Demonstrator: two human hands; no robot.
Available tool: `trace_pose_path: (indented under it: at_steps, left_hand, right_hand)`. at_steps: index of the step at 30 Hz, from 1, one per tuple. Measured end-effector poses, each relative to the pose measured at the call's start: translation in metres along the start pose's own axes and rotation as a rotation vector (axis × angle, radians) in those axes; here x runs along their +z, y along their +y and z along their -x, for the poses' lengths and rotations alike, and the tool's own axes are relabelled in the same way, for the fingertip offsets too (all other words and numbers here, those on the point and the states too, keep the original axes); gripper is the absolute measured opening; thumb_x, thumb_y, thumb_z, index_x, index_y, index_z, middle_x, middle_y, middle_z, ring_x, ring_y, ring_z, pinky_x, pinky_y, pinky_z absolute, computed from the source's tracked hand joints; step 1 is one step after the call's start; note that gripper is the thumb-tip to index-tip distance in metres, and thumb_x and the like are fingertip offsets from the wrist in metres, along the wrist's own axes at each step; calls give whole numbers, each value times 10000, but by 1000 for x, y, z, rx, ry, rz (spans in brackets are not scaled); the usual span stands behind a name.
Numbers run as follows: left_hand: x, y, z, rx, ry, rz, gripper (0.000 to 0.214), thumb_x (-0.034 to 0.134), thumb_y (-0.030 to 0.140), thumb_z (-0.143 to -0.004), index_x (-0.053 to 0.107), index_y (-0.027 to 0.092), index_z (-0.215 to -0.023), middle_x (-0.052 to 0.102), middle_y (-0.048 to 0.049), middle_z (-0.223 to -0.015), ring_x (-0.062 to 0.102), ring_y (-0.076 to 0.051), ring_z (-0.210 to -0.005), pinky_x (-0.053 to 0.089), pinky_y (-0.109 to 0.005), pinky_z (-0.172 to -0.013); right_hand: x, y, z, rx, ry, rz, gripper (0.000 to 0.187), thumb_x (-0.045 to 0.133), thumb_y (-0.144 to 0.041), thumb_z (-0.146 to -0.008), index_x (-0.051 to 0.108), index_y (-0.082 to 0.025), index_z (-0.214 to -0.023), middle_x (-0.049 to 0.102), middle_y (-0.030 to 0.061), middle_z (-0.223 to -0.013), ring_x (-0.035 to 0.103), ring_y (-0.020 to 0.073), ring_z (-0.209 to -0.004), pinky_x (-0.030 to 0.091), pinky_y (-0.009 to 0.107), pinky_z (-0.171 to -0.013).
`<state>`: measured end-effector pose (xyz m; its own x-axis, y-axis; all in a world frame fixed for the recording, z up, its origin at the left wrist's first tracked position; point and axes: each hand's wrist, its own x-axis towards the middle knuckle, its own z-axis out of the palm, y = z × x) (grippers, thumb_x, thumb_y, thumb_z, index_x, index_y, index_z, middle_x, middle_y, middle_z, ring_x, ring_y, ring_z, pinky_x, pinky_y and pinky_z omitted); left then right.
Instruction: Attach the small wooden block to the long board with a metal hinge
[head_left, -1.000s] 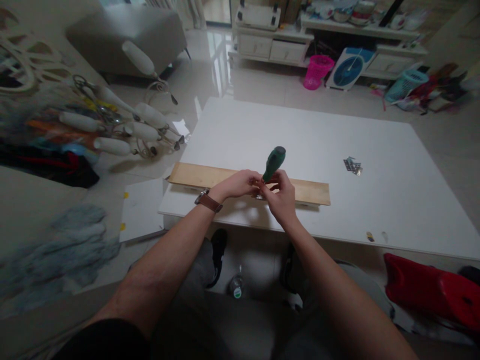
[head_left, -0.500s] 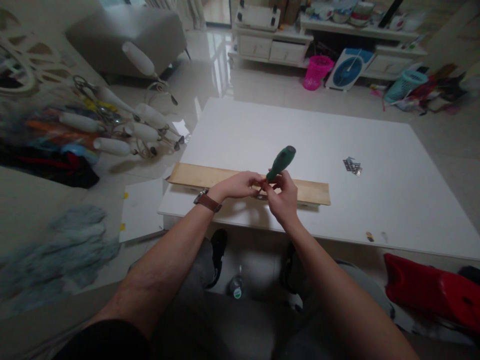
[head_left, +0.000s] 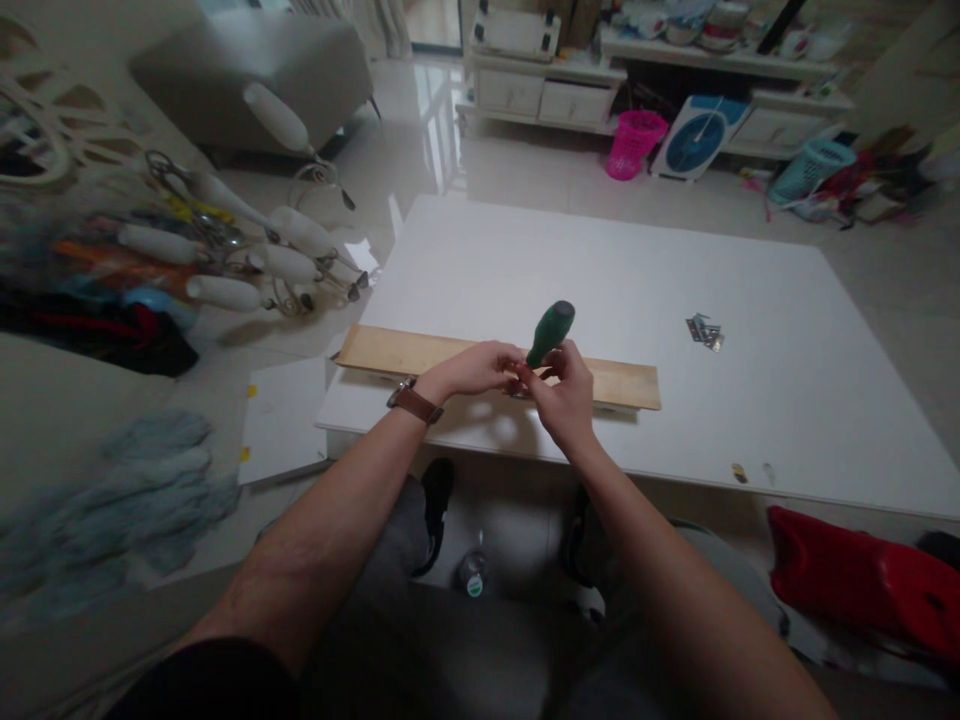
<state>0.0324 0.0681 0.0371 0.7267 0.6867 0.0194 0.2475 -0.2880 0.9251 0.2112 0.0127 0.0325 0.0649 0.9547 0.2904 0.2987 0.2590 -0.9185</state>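
A green-handled screwdriver (head_left: pixel 550 332) stands tilted over a long wooden plank (head_left: pixel 420 352) that lies on a white table (head_left: pixel 600 270). My right hand (head_left: pixel 564 395) is closed around the screwdriver's lower shaft. My left hand (head_left: pixel 472 368), with a brown watch on its wrist, pinches something small at the screwdriver's tip; I cannot make out what it is. Both hands meet above the plank's middle.
A small pile of metal hinges (head_left: pixel 705 331) lies on the table to the right. A chandelier with white lamp arms (head_left: pixel 255 250) lies on the floor at left. A red object (head_left: pixel 855 585) sits at lower right. A pink basket (head_left: pixel 634 142) and a fan (head_left: pixel 697 138) stand behind.
The screwdriver handle swung right and then back toward upright. Both hands stayed at the plank's middle.
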Motion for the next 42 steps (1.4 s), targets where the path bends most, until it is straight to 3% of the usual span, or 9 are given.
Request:
trace_pose_path:
  at_steps: [6, 12, 19, 27, 32, 42]
  left_hand:
    - [-1, 2, 0, 2, 18, -64, 88, 654, 81, -798, 719, 140, -800, 737, -43, -845, 667, -173, -808, 497, -277, -767]
    - [-1, 0, 0, -50, 5, -37, 94, 633, 73, -797, 697, 132, -763, 720, -37, -751, 656, -159, -727, 487, -261, -724]
    - [0, 2, 0, -117, 13, -25, 36, 694, 110, -798, 703, 125, -766, 692, -25, -701, 635, -144, -680, 457, -242, -678]
    - [0, -2, -2, -25, 21, -6, 41, 687, 144, -828, 725, 128, -825, 719, -36, -776, 654, -157, -737, 489, -258, -716]
    - [-1, -5, -2, -43, -1, 25, 50, 671, 150, -832, 716, 128, -829, 702, -31, -752, 646, -162, -729, 491, -270, -714]
    - [-2, 4, -2, 2, 0, -15, 123, 640, 27, -761, 697, 136, -764, 678, -11, -762, 620, -139, -723, 486, -264, -742]
  right_hand:
    - [0, -2, 2, -36, -30, -22, 275, 729, -271, -847, 674, -267, -1117, 803, 11, -903, 741, 207, -819, 559, 345, -713]
    - [0, -4, 1, -51, -54, -13, 297, 762, -322, -841, 662, -270, -1116, 798, 13, -943, 758, 216, -898, 560, 350, -735]
    - [0, -5, 1, -15, -21, 8, 334, 799, -330, -810, 654, -257, -1102, 751, -19, -813, 744, 200, -811, 532, 328, -698]
    - [-1, -2, 1, -88, -7, 64, 317, 731, -270, -810, 657, -263, -1118, 770, -15, -838, 738, 196, -800, 533, 329, -699]
    - [-2, -3, 2, -108, -28, 50, 283, 706, -276, -843, 656, -268, -1121, 787, 6, -891, 749, 207, -833, 537, 343, -711]
    - [-1, -5, 1, -67, 2, 71, 171, 770, -306, -839, 647, -260, -948, 723, -20, -796, 690, 181, -756, 506, 315, -665]
